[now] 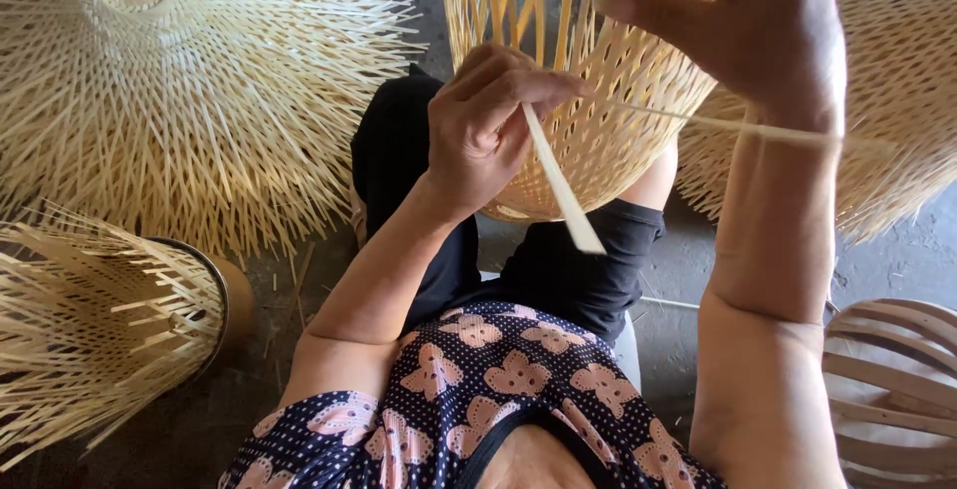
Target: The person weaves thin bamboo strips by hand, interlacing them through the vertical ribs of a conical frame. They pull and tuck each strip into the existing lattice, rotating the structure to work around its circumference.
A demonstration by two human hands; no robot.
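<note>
A half-woven pale bamboo basket [588, 120] rests on my lap, its loose upright strips rising out of the top of the view. My left hand [488, 120] is closed around a flat bamboo strip [563, 195] whose free end hangs down toward my knee. My right hand [758, 30] presses against the basket's upper right side, thumb pointing left across the weave. A thin strip [738, 127] runs from the basket across my right wrist.
A wide woven bamboo shade [189, 80] with bristling strip ends lies on the floor at left. Another bamboo piece on a dark round form [214, 290] sits lower left. More woven work [897, 100] lies at right, and a slatted frame [892, 389] at lower right.
</note>
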